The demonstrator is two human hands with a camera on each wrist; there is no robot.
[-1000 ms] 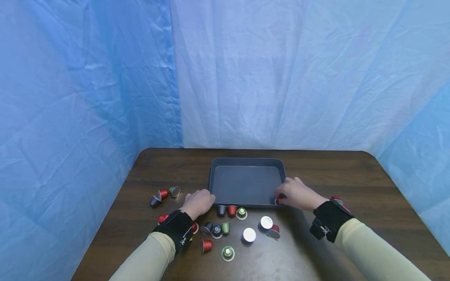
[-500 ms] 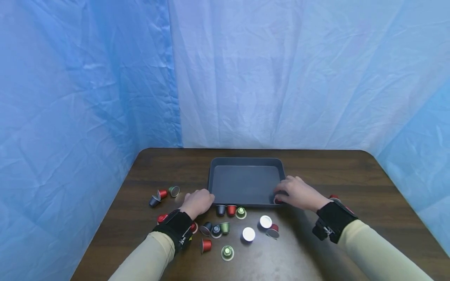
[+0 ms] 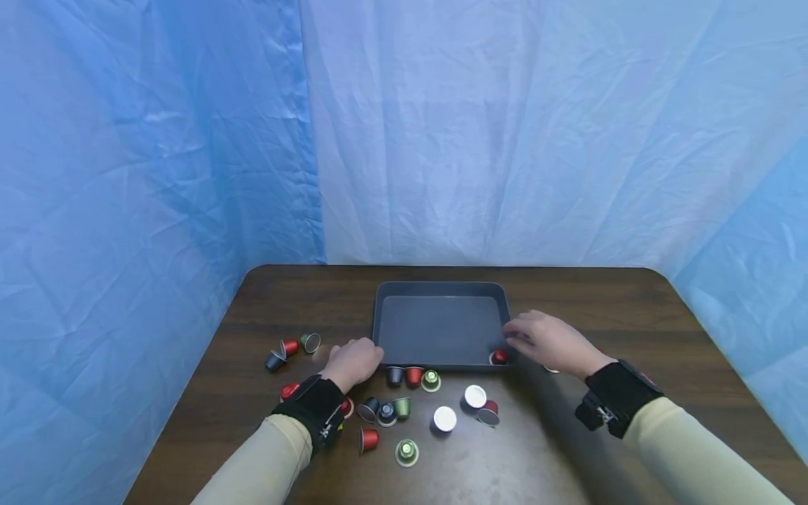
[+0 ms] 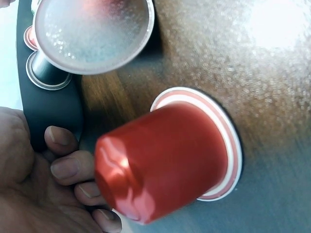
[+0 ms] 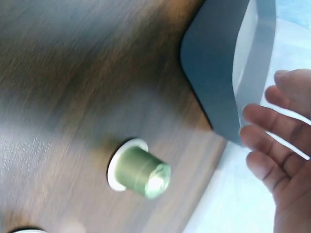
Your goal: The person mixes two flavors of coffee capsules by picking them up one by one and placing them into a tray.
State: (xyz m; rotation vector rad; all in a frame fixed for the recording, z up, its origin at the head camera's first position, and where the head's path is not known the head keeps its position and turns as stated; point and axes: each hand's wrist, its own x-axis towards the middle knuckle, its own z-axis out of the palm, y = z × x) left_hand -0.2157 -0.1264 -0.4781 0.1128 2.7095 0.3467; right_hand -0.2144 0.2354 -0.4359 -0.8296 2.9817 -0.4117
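A red coffee capsule (image 3: pixel 499 356) lies in the front right corner of the dark baking tray (image 3: pixel 442 322). Just right of that corner, my right hand (image 3: pixel 554 341) hovers with loosely bent fingers and nothing in them; the right wrist view shows its fingertips by the tray wall. My left hand (image 3: pixel 353 363) rests at the tray's front left corner, fingers loosely curled and no capsule in them. In the left wrist view a red capsule (image 4: pixel 167 158) lies close in front of those fingers. A green capsule (image 5: pixel 141 170) stands below the right hand in the right wrist view.
Dark, red and green capsules (image 3: pixel 431 381) line the tray's front edge. Several more lie nearer, among them two white-lidded ones (image 3: pixel 445 419) and a green one (image 3: pixel 407 452). A cluster (image 3: pixel 289 348) lies at the left. Blue curtains (image 3: pixel 404 140) enclose the brown table (image 3: pixel 600 301).
My right hand has let go of the red capsule in the tray corner and drawn away to the right, fingers loosening. The left hand has stayed at the tray.
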